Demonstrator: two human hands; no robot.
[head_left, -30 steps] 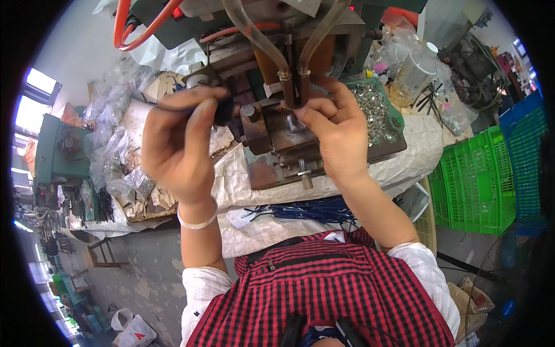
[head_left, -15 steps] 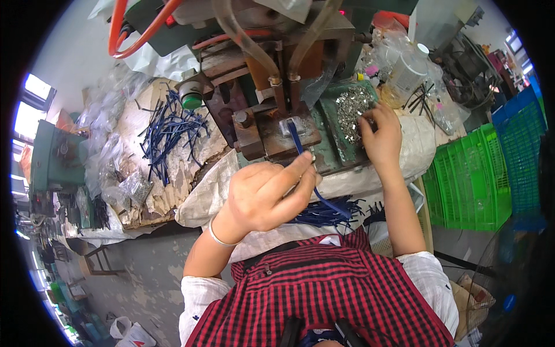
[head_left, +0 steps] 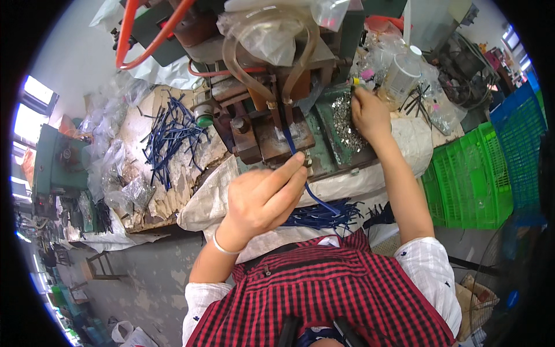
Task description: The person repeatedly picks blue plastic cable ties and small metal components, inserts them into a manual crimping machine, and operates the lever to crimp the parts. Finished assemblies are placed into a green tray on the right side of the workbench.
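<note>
**Bench press station: blue strip at the die, left hand gripping, right hand at the metal pieces**

Item, hands: I am seeing the left hand [head_left: 263, 199] closing its fingertips on a long, flat, bright blue strip [head_left: 319, 200]. The strip's upper end is lying on the small silvery metal block [head_left: 284, 133] of a dark, rust-brown steel press [head_left: 248, 144], just below two upright bars; its lower end is curving down toward the person. The right hand [head_left: 373, 118] is bending its fingers over a heap of small, shiny metal pieces [head_left: 344, 124]; its fingertips are partly hidden, so I cannot tell whether it is gripping any.

Item, stock: a dense bundle of dark blue strips [head_left: 324, 215] is lying on the near side of the press. A second, loose scatter of dark blue strips [head_left: 173, 139] is covering part of a worn, pale board [head_left: 167, 199] on the left.

Item, surroundings: a bright orange hose [head_left: 124, 43] is looping at upper left. A clear plastic jar with a white lid [head_left: 403, 72] is standing beyond the right hand. Bright green plastic crates [head_left: 471, 179] are standing at far right.
</note>
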